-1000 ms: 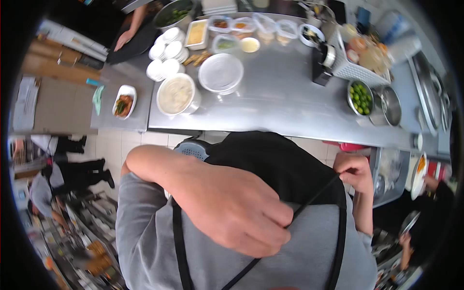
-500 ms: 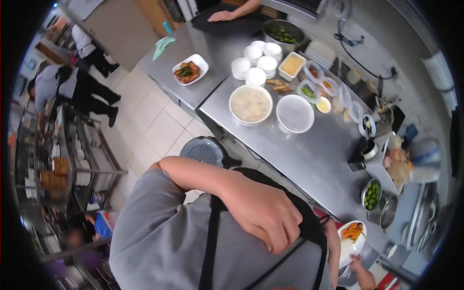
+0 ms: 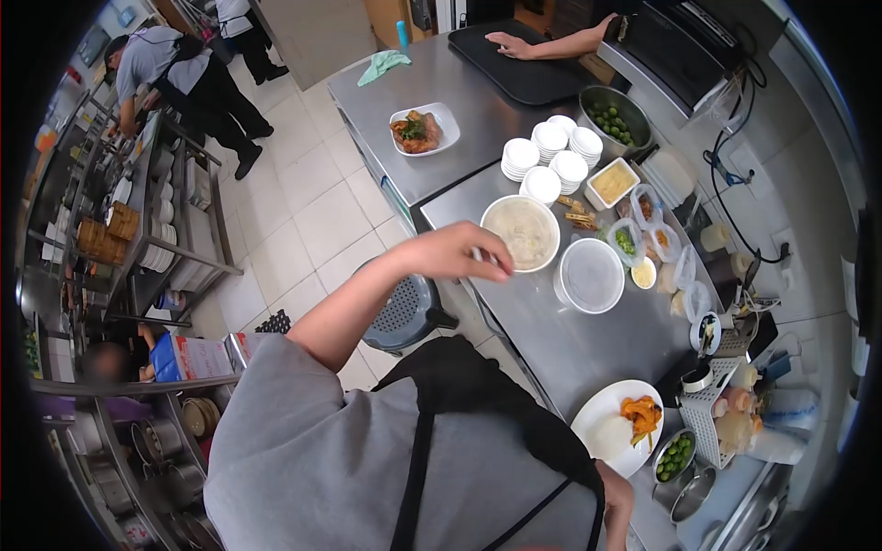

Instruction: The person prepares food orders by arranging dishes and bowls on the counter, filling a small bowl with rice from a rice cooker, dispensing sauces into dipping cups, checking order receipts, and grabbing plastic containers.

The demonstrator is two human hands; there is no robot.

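My left hand (image 3: 457,253) reaches over the counter edge beside a white tub (image 3: 521,235) of pale, cloudy food. Its fingers are curled together; a small pale thing may be between them, but I cannot make it out. A second white tub with a translucent lid (image 3: 591,275) stands to its right. My right arm (image 3: 617,496) hangs low at my side, its fingers hidden from view. Near it, an oval white plate (image 3: 599,415) lies on the counter with white rice (image 3: 611,437) and an orange stir-fried dish (image 3: 642,418).
Another person's hand (image 3: 511,46) rests on a black tray (image 3: 542,78). A dish of red-brown food (image 3: 418,133), stacked white lids (image 3: 549,138) and pots of green limes (image 3: 614,122) stand on the counter. A grey stool (image 3: 401,312) is below; a worker (image 3: 179,78) bends at the left shelves.
My left hand has moved from in front of my chest out toward the tub. The plate, earlier touched by another person's hand, now lies on the counter without it. The view has shifted.
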